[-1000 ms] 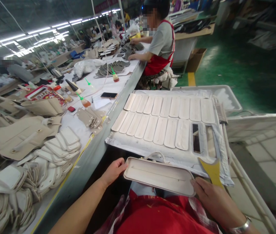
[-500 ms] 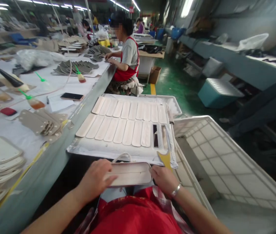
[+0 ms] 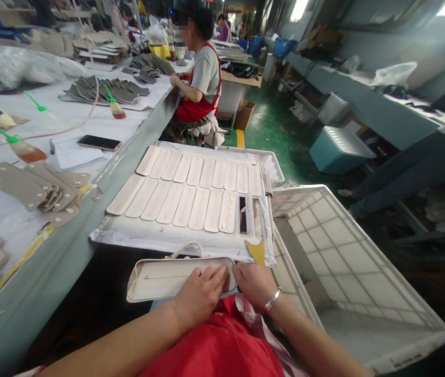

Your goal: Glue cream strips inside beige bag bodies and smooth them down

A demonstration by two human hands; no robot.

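Observation:
A cream handbag (image 3: pixel 163 277) lies across my lap, its long round-cornered panel facing up and a looped strap showing at the far side. My left hand (image 3: pixel 202 288) rests on the panel toward its right end, fingers stretched out and lying flat on the surface. At the right end my right hand (image 3: pixel 254 283), with a silver bangle at the wrist, pinches the edge. Just beyond is a white-covered board (image 3: pixel 136 230) carrying two rows of cream rounded strips (image 3: pixel 171 204). A yellow notched piece (image 3: pixel 256 252) sits at the board's near right corner.
A large white crate (image 3: pixel 348 235) stands at my right. On the left workbench (image 3: pixel 68 235) are grey-beige pieces (image 3: pixel 25 183), a glue bottle (image 3: pixel 25 151) and a phone (image 3: pixel 99 142). Ahead, a co-worker (image 3: pixel 204 73) in a red apron sits at the bench.
My left hand has slid right along the panel toward my right hand, uncovering the bag's left end. My right hand stays at the right edge. The camera view has shifted slightly.

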